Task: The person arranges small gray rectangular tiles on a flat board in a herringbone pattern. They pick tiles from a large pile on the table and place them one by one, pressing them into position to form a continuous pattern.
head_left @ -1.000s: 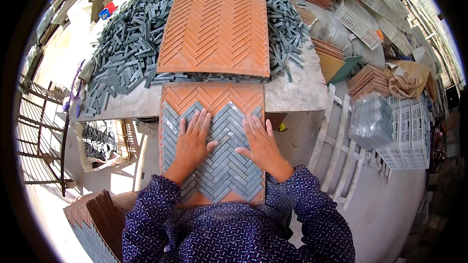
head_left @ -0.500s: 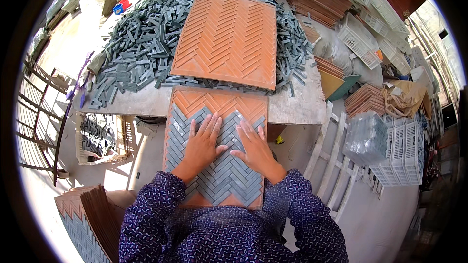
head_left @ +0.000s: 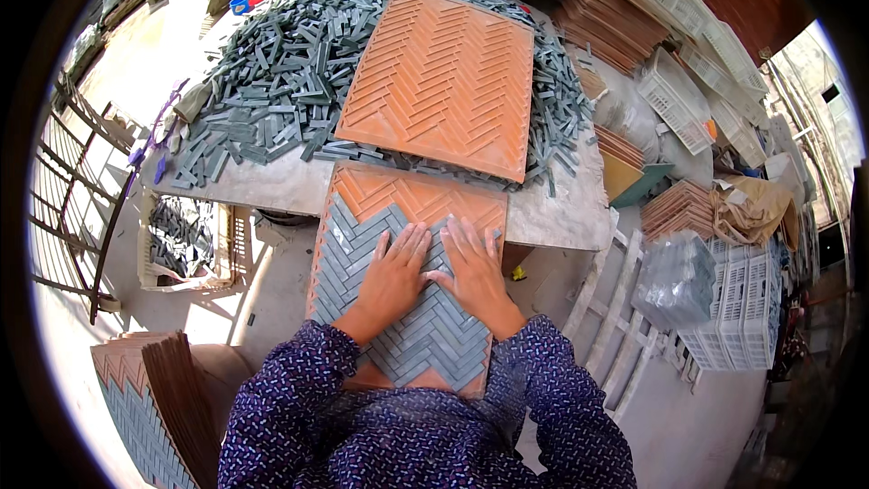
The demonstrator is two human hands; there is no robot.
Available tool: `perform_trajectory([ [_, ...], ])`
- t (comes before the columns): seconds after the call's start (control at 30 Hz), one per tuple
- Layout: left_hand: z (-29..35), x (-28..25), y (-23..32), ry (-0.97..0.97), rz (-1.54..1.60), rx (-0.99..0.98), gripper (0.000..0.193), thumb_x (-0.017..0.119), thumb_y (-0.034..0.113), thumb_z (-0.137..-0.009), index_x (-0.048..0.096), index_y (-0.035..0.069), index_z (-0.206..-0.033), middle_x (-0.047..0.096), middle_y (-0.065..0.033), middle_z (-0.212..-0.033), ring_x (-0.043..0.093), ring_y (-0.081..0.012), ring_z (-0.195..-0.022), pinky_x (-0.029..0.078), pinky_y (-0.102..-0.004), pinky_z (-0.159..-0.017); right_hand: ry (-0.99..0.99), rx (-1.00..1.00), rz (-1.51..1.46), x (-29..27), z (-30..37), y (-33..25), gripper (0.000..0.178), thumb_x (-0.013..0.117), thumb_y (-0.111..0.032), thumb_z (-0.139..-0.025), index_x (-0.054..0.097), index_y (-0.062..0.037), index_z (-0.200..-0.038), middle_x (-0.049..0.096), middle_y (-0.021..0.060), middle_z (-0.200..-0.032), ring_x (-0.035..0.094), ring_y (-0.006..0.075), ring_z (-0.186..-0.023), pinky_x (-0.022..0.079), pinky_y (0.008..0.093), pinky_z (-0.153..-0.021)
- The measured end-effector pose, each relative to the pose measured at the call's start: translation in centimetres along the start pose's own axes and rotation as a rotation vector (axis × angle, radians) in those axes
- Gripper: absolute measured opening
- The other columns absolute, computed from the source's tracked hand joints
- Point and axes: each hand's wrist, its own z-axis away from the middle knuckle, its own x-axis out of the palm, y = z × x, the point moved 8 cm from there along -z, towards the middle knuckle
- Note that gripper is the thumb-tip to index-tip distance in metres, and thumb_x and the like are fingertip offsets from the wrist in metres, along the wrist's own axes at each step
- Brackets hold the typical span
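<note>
Hands: the left hand (head_left: 389,279) and right hand (head_left: 477,277) lie flat, gripping nothing, on grey tiles (head_left: 434,337) in an orange tray (head_left: 471,199) spanning counter (head_left: 561,225) edge to waist. Tray probably flexible, tiles brittle; support beneath both sides. Versus 1.0 s earlier, the 2 thumbs are closer together.

Pale floor (head_left: 688,417), sunlit at left
</note>
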Motion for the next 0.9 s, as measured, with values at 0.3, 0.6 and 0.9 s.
perform_trajectory([
  [0.3,-0.1,0.5,-0.4,0.027,0.038,-0.002,0.063,0.058,0.026,-0.087,0.037,0.002,-0.14,0.036,-0.0137,-0.147,0.03,-0.0271,-0.139,0.022,-0.0491,-0.112,-0.069,-0.094,0.065,0.3,-1.2,-0.3,0.062,0.059,-0.039,-0.086,0.048,0.0063,-0.127,0.046,0.0219,-0.136,0.037,0.0328,-0.133,0.023,0.0501,-0.111],
  [0.6,-0.4,-0.6,-0.5,-0.055,0.14,0.028,0.062,0.055,0.024,-0.089,0.033,0.003,-0.142,0.033,-0.014,-0.149,0.028,-0.0278,-0.14,0.021,-0.0485,-0.113,-0.08,0.016,-0.167,-0.2,-1.6,0.9,0.059,0.057,-0.033,-0.089,0.042,0.006,-0.132,0.044,0.024,-0.137,0.036,0.0364,-0.132,0.024,0.0503,-0.111],
  [0.9,5.0,-5.0,-7.0,0.061,0.248,-0.166,0.058,0.051,0.01,-0.089,0.034,0.007,-0.143,0.029,-0.0145,-0.151,0.028,-0.0307,-0.139,0.019,-0.0477,-0.114,-0.247,-0.099,-0.054,1.5,6.1,-5.8,0.079,0.055,-0.048,-0.087,0.031,0.0056,-0.14,0.032,0.0241,-0.146,0.028,0.0363,-0.137,0.021,0.0523,-0.111],
])
